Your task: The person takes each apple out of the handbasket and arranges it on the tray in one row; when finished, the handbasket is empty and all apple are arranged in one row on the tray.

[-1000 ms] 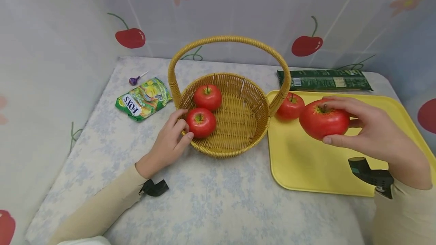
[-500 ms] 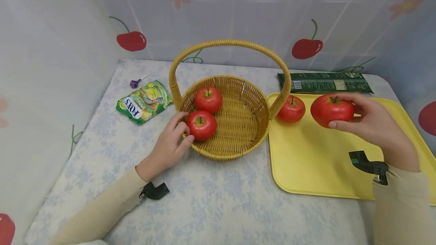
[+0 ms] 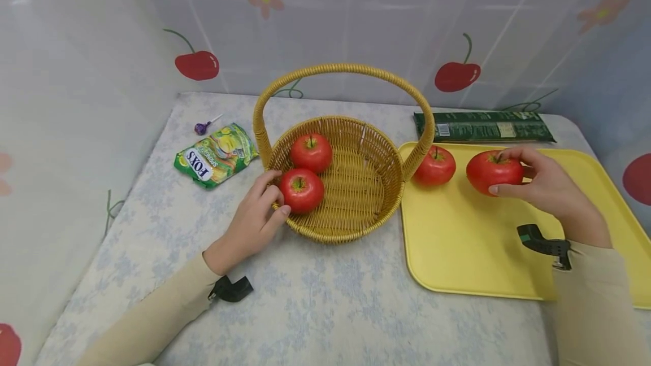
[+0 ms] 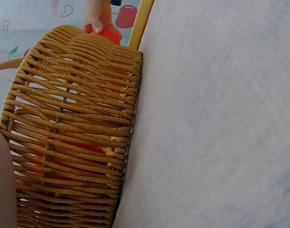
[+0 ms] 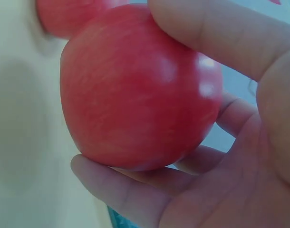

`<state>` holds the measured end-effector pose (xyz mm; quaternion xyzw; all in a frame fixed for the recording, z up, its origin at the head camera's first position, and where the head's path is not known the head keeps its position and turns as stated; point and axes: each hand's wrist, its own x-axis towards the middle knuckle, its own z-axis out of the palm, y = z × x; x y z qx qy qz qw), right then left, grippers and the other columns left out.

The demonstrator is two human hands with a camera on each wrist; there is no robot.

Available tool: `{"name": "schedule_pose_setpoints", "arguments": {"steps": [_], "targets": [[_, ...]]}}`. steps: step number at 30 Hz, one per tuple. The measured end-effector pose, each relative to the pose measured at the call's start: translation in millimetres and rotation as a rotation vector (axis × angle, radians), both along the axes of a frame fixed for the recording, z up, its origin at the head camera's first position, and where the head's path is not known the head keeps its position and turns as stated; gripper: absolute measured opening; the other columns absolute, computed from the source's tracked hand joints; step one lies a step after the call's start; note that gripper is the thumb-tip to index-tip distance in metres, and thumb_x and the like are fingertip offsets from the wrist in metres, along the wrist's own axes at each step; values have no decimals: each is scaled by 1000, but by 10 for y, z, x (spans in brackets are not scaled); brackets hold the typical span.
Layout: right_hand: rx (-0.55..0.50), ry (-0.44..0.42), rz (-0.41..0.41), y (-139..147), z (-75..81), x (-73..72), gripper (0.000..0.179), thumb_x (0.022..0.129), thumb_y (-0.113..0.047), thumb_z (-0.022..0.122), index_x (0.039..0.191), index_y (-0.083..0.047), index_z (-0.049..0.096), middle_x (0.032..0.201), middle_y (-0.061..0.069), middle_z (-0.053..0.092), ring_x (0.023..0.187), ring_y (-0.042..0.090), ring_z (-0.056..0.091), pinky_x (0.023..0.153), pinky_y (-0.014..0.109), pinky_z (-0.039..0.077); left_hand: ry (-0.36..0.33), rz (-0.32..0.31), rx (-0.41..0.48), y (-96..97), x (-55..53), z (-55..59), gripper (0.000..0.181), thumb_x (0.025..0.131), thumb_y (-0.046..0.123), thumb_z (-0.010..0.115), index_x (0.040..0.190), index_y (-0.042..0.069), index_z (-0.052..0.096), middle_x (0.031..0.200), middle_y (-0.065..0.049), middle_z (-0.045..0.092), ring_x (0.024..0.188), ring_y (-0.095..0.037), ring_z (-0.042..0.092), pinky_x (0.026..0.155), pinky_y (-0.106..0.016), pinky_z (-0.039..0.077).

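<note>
My right hand (image 3: pixel 554 191) grips a red apple (image 3: pixel 488 174) over the yellow tray (image 3: pixel 458 264), fingers and thumb around its sides. Close up in the right wrist view, that apple (image 5: pixel 140 95) fills the hand; whether it touches the tray is unclear. Just left of it on the tray sits another apple (image 3: pixel 434 167), partly behind the basket's handle. My left hand (image 3: pixel 251 222) holds the near left rim of the wicker basket (image 3: pixel 330 237). Inside the basket, two apples (image 3: pixel 302 192) lie on the left side. The left wrist view shows the basket's woven wall (image 4: pixel 78 104).
A green and yellow Fox's candy bag (image 3: pixel 217 155) and a purple lollipop (image 3: pixel 202 128) lie left of the basket. Behind the tray is a long dark green packet (image 3: pixel 483 126). The basket's tall handle (image 3: pixel 346 68) arches above it. Patterned curtains surround the table.
My right hand has moved the apple a little to the right and lowered it toward the tray. The left hand and the basket stay in place.
</note>
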<state>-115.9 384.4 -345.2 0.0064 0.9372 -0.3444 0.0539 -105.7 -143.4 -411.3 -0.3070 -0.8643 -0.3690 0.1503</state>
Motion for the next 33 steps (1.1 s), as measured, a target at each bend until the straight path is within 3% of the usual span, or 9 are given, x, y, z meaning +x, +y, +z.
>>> {"name": "schedule_pose_setpoints", "arguments": {"steps": [5,13,33], "targets": [[-1,-21,15,36,-93,-56,59,87,-18,82,131,-2,47,124,0,46,110,22,45,70,12,50,8,4,-3,5,0,-1,37,106,42,45,89,10,51,143,-26,50,128,-39,54,98,-57,48],[11,-56,38,31,-182,-86,59,88,-16,81,130,2,45,131,19,46,114,33,44,70,9,47,-5,0,-4,-10,8,3,39,107,44,44,89,11,52,145,-27,48,129,-39,54,99,-57,48],[-5,-43,65,-29,-230,-103,62,85,-8,82,130,3,41,135,28,44,122,49,42,71,5,43,-4,-6,-5,1,-1,-3,51,107,55,36,89,10,51,145,-27,49,130,-39,53,100,-58,48]]}}
